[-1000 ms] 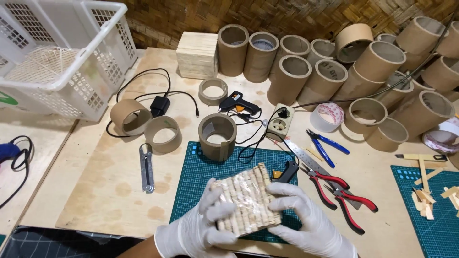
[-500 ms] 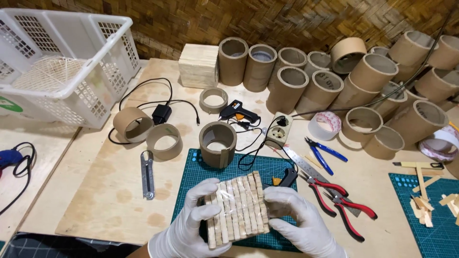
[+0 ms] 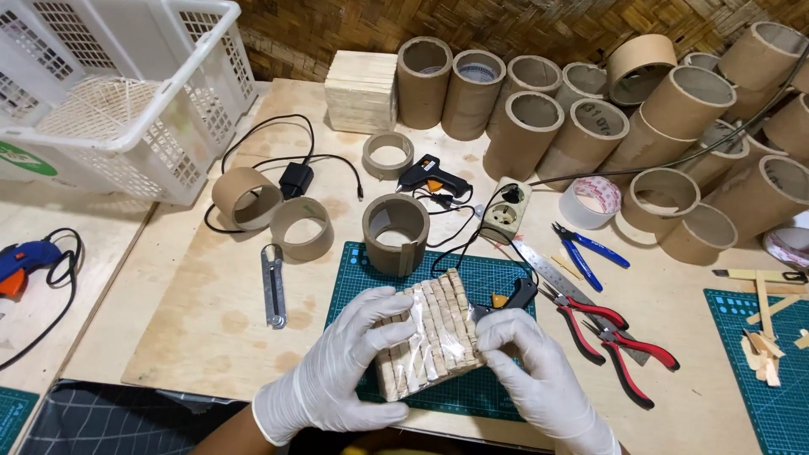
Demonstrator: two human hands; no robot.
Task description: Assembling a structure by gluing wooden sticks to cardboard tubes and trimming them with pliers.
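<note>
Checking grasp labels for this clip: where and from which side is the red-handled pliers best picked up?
Probably by the two red handles, from above. The red-handled pliers lie flat on the table, handles pointing toward the near right, away from the ruler by the jaws.

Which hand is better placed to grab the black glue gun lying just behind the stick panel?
Right, probably. The right hand grips the stick panel at its right edge, just below the black glue gun. The left hand holds the panel's far side.
</note>
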